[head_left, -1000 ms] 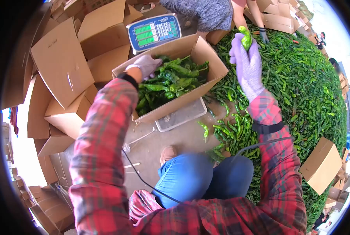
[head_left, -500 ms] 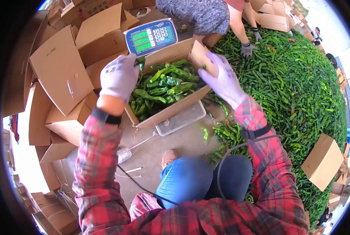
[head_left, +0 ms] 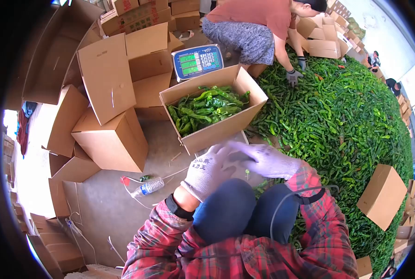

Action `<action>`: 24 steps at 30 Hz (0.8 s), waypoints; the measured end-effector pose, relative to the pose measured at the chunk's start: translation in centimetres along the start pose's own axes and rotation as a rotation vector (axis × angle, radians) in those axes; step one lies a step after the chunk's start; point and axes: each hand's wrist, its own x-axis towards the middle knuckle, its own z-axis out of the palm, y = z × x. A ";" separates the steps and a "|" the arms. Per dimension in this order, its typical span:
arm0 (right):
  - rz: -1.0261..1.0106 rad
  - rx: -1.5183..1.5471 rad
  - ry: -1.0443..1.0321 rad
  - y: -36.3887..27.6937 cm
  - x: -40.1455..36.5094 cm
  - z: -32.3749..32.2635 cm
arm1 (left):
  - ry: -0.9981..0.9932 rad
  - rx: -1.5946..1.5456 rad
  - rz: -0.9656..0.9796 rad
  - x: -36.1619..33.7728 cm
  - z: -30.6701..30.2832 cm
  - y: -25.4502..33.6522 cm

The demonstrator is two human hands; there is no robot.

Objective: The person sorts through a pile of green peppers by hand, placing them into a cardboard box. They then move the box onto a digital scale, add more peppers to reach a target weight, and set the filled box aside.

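My left hand (head_left: 207, 172), in a pale glove, is above my left knee, near the front of an open cardboard box (head_left: 216, 131). My right hand (head_left: 268, 160), gloved the same way, reaches in from the right, its fingers close to the left hand's and blurred by motion. What either hand holds, if anything, cannot be made out. Green peppers (head_left: 205, 109) partly fill the box. Behind it a blue scale display (head_left: 197, 63) shows lit green digits. The box stands over a clear tray, mostly hidden.
A huge heap of green peppers (head_left: 347, 121) spreads to the right. A co-worker (head_left: 251, 30) bends over it at the top, gloved hands on the peppers. Empty cartons (head_left: 116, 139) crowd the left. A plastic bottle (head_left: 150, 187) lies on the floor; another carton (head_left: 382, 196) rests on the heap.
Both my hands have left the box's upper edges and come together lower down, nearer my knees. The view has shifted, showing more of the co-worker and a bottle on the floor.
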 end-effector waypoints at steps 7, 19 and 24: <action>0.437 -0.240 0.377 8.8 -13.5 -1.4 | 0.204 0.323 0.072 0.5 -0.4 -4.3; 1.120 0.013 -0.197 16.8 -36.3 21.1 | 0.025 0.586 -0.017 5.7 3.6 -11.4; 1.124 0.248 -0.012 17.1 -37.6 24.6 | 0.047 0.583 0.009 1.0 2.8 -11.4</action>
